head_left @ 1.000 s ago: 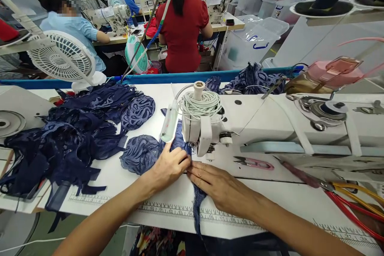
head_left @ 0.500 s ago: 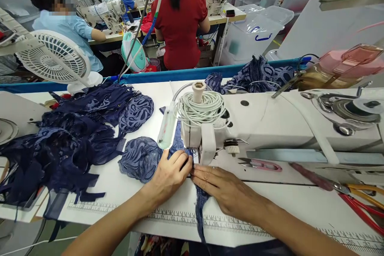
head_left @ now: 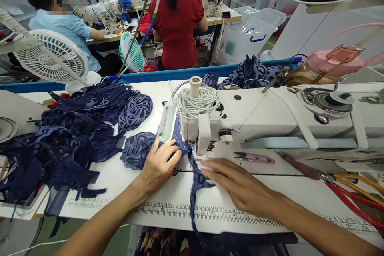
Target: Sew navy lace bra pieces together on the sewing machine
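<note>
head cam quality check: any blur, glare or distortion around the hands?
Head view: the right hand shows slight motion blur at the fingertips; the left hand is sharp. The lamp on the sewing machine glows without blowing out the navy lace. Wide-angle bending curves the table edge; the background is soft.

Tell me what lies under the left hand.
The left hand presses navy lace fabric flat on the white table. The fabric beneath the palm is hidden.
</note>
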Demonstrator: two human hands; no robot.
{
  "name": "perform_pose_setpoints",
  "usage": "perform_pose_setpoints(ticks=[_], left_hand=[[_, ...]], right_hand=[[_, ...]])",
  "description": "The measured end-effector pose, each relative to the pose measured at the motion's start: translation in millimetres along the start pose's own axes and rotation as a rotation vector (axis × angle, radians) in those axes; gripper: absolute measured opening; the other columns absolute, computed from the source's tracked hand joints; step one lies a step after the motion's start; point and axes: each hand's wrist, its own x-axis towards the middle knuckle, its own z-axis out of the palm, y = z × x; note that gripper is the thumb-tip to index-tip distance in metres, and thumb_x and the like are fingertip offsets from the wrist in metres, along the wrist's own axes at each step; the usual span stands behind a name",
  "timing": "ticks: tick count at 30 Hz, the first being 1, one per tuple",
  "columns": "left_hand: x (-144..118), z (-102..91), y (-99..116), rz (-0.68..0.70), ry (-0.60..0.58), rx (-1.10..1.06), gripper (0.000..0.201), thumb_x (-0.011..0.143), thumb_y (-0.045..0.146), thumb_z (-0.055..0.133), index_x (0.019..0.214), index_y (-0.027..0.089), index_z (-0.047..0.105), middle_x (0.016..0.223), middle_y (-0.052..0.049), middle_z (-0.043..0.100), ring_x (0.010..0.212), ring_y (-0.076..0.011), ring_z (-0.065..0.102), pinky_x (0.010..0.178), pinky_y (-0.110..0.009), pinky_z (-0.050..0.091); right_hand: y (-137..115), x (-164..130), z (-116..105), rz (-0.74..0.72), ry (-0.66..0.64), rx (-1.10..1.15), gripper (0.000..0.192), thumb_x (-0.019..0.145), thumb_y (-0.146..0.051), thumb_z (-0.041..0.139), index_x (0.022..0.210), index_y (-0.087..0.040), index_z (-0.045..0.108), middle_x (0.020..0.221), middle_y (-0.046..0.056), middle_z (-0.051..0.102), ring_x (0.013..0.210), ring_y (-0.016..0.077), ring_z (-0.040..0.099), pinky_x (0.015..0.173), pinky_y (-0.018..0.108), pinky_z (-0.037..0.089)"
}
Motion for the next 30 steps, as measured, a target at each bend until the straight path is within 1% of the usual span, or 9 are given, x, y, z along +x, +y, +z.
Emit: perform_pose_setpoints(ticks=[2,3,5,8,11,15,18,23,30], left_hand=[[6.4,2.8,-4.0,0.034,0.01,-0.02,0.026,0.09,0.002,0.039,0.094,0.015,0.062,0.072,-0.003,0.063,0.073,-0.0163,0.061,0.074,-0.033,0.049],[8.3,5.1,-5.8,0.04,0.012,-0.041,0.026,0.091,0.003,0.039,0.091,0.015,0.061,0.066,-0.002,0.059,0.063,-0.0141,0.057,0.064,-0.028,0.046],[8.6,10.3,-8.3,0.023,0.01,-0.1,0.02,0.093,0.009,0.041,0.09,0.015,0.06,0.064,-0.001,0.057,0.056,-0.0123,0.052,0.052,-0.024,0.04],[2.7,17.0,-8.4,-0.008,-0.009,-0.178,0.011,0.093,0.021,0.051,0.097,0.014,0.059,0.072,-0.003,0.061,0.061,-0.0128,0.056,0.054,-0.024,0.041],[-3.2,19.5,-5.8,0.049,-0.029,-0.19,0.016,0.089,0.014,0.053,0.103,0.018,0.06,0.081,-0.003,0.063,0.069,-0.0137,0.058,0.057,-0.024,0.041],[-5.7,19.0,-3.3,0.095,-0.094,-0.169,0.018,0.085,0.012,0.055,0.1,0.019,0.062,0.076,-0.001,0.06,0.065,-0.014,0.053,0.052,-0.026,0.034],[-6.1,19.0,-1.9,0.1,-0.136,-0.16,0.02,0.085,0.012,0.056,0.103,0.017,0.062,0.072,0.0,0.057,0.063,-0.0145,0.05,0.051,-0.028,0.032],[-4.5,17.5,2.1,0.106,-0.105,-0.114,0.022,0.086,0.013,0.057,0.107,0.017,0.062,0.072,-0.001,0.059,0.062,-0.0146,0.05,0.05,-0.028,0.031],[-2.1,15.8,2.8,0.101,-0.069,-0.091,0.024,0.087,0.012,0.052,0.109,0.016,0.061,0.068,0.0,0.056,0.06,-0.0139,0.05,0.05,-0.028,0.032]], right_hand=[[10.4,13.9,9.5,0.033,-0.043,-0.081,0.064,0.078,0.007,0.036,0.138,-0.013,0.047,0.135,0.016,0.055,0.124,0.0214,0.05,0.099,0.04,0.046],[12.4,19.5,14.2,0.033,-0.069,-0.106,0.062,0.078,0.007,0.037,0.135,-0.012,0.05,0.134,0.016,0.056,0.122,0.0215,0.051,0.097,0.039,0.046],[11.2,26.3,21.5,0.03,-0.076,-0.129,0.059,0.077,0.006,0.039,0.13,-0.012,0.054,0.13,0.014,0.059,0.118,0.0205,0.053,0.095,0.037,0.044],[4.2,26.9,25.9,0.033,-0.026,-0.121,0.053,0.078,0.004,0.04,0.125,-0.013,0.057,0.126,0.01,0.062,0.115,0.0198,0.053,0.095,0.035,0.041],[0.1,23.8,25.8,0.017,0.011,-0.107,0.049,0.081,0.002,0.042,0.124,-0.015,0.058,0.125,0.007,0.062,0.116,0.0195,0.051,0.098,0.034,0.036],[0.0,22.9,25.7,0.009,0.051,-0.123,0.046,0.082,0.0,0.044,0.123,-0.014,0.059,0.123,0.009,0.063,0.114,0.0196,0.051,0.1,0.035,0.034],[0.5,23.7,25.9,0.01,0.04,-0.139,0.047,0.08,-0.001,0.046,0.124,-0.015,0.059,0.122,0.01,0.063,0.113,0.02,0.052,0.1,0.037,0.035],[0.4,24.3,25.0,0.012,0.02,-0.135,0.049,0.078,0.001,0.048,0.123,-0.014,0.059,0.121,0.01,0.064,0.112,0.019,0.053,0.098,0.035,0.037],[-1.1,23.1,26.3,0.046,0.008,-0.093,0.05,0.079,0.002,0.043,0.124,-0.015,0.058,0.123,0.01,0.063,0.113,0.0204,0.053,0.099,0.038,0.036]])
